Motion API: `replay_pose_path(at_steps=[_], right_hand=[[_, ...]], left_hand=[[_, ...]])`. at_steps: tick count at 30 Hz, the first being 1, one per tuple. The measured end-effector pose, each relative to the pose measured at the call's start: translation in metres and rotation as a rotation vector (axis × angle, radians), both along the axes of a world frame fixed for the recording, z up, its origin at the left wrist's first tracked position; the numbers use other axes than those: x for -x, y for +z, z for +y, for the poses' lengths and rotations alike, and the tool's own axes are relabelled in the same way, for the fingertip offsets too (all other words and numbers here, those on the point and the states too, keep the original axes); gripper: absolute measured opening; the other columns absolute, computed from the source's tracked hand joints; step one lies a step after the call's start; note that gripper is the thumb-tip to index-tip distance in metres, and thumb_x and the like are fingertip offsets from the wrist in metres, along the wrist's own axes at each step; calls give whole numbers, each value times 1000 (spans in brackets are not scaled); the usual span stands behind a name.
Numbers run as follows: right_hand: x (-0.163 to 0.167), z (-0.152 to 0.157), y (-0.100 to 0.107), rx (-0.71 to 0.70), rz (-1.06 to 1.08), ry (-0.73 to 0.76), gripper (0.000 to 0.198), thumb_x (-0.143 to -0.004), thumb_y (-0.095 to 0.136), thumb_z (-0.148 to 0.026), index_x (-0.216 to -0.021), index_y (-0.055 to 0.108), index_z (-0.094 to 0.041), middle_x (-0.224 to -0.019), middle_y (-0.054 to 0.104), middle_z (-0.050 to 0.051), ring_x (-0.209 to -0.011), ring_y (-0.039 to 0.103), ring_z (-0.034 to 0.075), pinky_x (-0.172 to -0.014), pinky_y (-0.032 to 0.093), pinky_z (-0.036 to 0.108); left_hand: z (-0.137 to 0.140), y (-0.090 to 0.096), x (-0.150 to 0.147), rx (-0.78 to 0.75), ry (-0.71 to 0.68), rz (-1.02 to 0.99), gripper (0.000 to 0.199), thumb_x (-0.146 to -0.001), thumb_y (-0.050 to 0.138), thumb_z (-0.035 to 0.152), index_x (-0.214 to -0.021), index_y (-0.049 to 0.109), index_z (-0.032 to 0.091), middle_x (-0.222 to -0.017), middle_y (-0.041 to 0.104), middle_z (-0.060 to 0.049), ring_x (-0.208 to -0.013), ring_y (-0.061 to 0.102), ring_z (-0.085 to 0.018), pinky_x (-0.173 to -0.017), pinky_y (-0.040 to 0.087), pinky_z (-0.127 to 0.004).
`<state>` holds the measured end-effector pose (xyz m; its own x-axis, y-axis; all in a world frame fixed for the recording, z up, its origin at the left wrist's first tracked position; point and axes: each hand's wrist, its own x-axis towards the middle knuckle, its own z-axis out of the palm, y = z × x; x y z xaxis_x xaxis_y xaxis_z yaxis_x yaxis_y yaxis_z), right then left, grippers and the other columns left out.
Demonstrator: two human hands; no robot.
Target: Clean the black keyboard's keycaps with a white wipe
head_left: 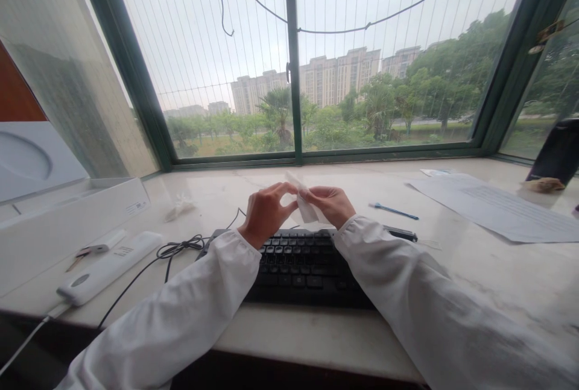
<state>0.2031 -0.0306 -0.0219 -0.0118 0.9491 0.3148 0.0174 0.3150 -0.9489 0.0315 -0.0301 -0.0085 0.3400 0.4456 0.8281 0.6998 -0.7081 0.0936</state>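
A thin white piece (308, 212), tissue-like and partly see-through, was up between the two hands, above the back edge of the black keyboard (298, 260); the left hand (268, 204) had thumb and forefinger curved into a ring, their tips together on the piece's near side; the right hand (332, 203) had its thumb and fingers clamped on the other side, so both grips met on the one piece. As far as could be judged, the handling was partway through: the piece was off the ledge (280, 323) and in the fingers, but not yet set down or let go; whether it was being opened out or folded, one could not tell.

Behind the left hand lay a pale crumpled scrap (181, 209); nearer the left sleeve were a bunched black cable (181, 247), a white power strip (111, 266) and a white box (108, 203); past the right hand lay a slim blue stick (397, 211), a dark pen-like thing (400, 233) and printed paper (488, 206); beyond everything stood the green-framed window (293, 76).
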Motion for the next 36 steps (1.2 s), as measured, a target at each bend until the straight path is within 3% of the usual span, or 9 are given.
replay_pose_path(at_steps=[14,19,23,26,29,32,36], right_hand=[[-2,9,-5,-4,-125,-83,60,-67,61,-69,-84,74,-12,-70,69,5,-62,59,16,-57,43,26],[-20,9,3,-68,-383,-415,50,-80,54,-61,-87,72,-16,-79,72,8,-70,62,19,-63,41,29],[-34,4,13,-278,-920,-677,34,-91,48,-42,-89,70,-16,-89,71,12,-82,61,23,-72,37,34],[-36,4,11,-253,-1283,-635,27,-92,46,-30,-91,68,-15,-91,70,13,-88,59,25,-79,34,37],[-35,7,4,-136,-1473,-530,27,-89,52,-36,-96,67,-13,-99,68,15,-94,58,26,-84,32,39],[-33,8,1,-125,-1489,-521,41,-90,48,-47,-98,66,-11,-102,67,16,-96,57,26,-87,31,39],[-31,6,4,-202,-1435,-562,44,-94,39,-47,-97,65,-11,-99,67,16,-92,57,24,-87,31,38]], left_hand=[[-2,1,0,-10,-37,2,21,-84,64,40,-95,72,23,-91,75,-1,-71,69,-16,-68,52,-27],[-1,4,1,-19,-46,-46,24,-85,62,41,-94,72,22,-94,75,-2,-75,70,-16,-71,53,-27],[1,4,2,-15,-52,-30,23,-85,63,38,-98,71,21,-97,74,-2,-78,70,-16,-74,54,-27],[4,4,4,2,-48,-6,20,-86,63,33,-101,70,22,-99,74,-1,-79,69,-16,-75,53,-26],[5,4,5,9,-20,-1,20,-86,62,31,-103,69,23,-101,73,-1,-77,68,-14,-74,53,-25],[7,6,7,9,8,0,21,-87,61,35,-102,69,22,-100,73,-1,-69,66,-13,-71,52,-25],[12,14,15,25,63,-28,21,-89,58,37,-99,68,22,-102,72,-1,-56,58,-9,-66,49,-25]])
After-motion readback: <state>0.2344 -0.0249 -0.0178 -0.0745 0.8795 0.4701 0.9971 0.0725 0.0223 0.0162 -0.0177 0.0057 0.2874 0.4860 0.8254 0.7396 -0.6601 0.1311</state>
